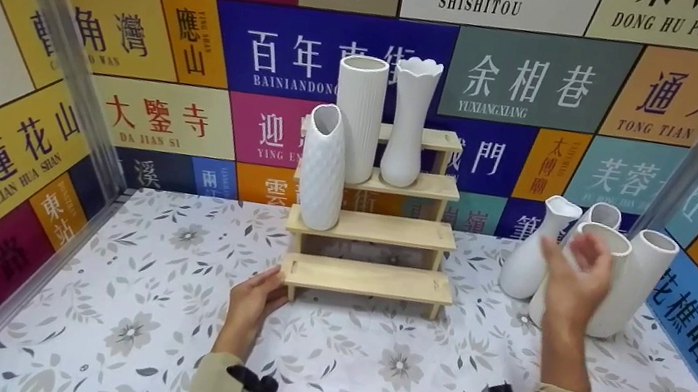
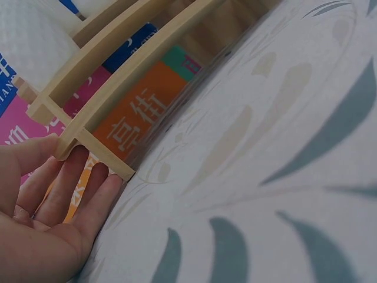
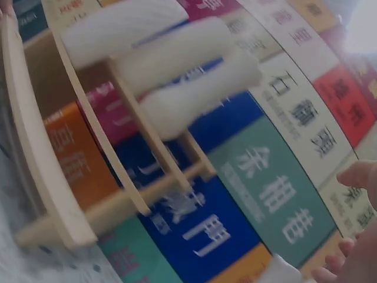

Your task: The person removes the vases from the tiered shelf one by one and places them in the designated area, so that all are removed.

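My left hand holds the left end of the lowest step of a pale wooden stepped stand. In the left wrist view, its thumb lies at the board's end and the fingers reach below, against the leg. On the stand are a white quilted vase with a slanted mouth, a ribbed cylinder vase and a scalloped-rim vase. My right hand, blurred, is raised before a cluster of white vases, with nothing visible in its fingers. It partly hides a wide-mouthed vase.
Beside that vase stand a wavy-rimmed vase, a slim vase and another vase behind. A floral cloth covers the table. Walls of coloured sign panels enclose the back and sides, with clear posts at the corners.
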A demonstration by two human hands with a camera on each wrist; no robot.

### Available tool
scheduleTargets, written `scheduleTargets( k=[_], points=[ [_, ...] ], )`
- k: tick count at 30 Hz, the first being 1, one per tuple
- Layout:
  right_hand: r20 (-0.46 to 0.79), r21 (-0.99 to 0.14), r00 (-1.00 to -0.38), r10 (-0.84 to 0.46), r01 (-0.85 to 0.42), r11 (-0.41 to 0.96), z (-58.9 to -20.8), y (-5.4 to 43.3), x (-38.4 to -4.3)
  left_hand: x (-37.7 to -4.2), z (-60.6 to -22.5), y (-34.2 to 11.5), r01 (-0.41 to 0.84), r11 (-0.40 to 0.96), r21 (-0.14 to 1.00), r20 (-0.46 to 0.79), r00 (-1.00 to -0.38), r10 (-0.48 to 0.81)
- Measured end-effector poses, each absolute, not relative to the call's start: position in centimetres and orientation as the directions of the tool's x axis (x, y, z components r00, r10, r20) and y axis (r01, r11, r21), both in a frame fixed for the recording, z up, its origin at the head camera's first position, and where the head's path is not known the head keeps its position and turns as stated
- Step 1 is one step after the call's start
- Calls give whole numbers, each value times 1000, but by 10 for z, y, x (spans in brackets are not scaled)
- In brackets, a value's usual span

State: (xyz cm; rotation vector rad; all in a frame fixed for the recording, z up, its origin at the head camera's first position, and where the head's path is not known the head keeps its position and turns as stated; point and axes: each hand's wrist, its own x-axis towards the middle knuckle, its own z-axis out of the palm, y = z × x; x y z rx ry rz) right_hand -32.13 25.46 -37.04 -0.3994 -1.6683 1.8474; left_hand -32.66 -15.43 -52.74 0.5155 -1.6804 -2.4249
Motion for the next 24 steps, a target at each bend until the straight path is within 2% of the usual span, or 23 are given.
scheduleTargets(
  k=[4,7,15,24],
  points=[
    [211,-973,-852,480,-229,21,-380,227,-326,-326,-528,-154,-79,-364,928,-202,-928,-312],
    [252,-967,-882,399,-240,79,-387,210,-329,-326,-528,-154,-91,-369,925,-217,-923,-316],
    [351,-936,-912,213,-332,118,-396,179,-332,-327,-526,-155,-91,-377,922,-221,-922,-318],
    [337,-938,-936,98,-326,116,-397,151,-333,-327,-524,-154,-115,-375,920,-241,-920,-310]
  ],
)
